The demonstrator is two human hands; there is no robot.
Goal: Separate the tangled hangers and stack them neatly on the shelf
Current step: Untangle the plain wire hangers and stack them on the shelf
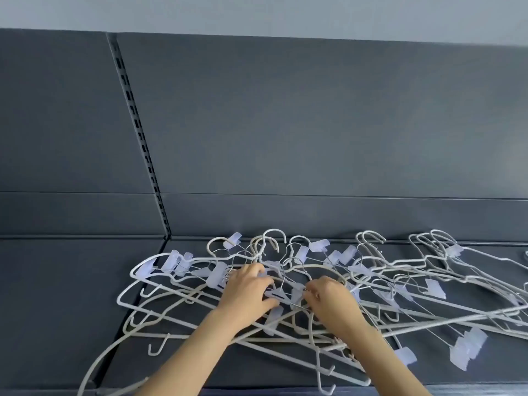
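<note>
Dark grey shelf, slotted back panel behind. Tangled white hangers sprawl across it, 9 to 3. Our left hand & right hand meet mid-pile, both grips narrow, pinching one clip hanger btw them: hook toward 12, bar approx 9–3.

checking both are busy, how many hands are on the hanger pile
2. The left hand holds the tangled hangers near their middle; the right hand pinches a clip hanger just right of it. None seem hidden.
</note>
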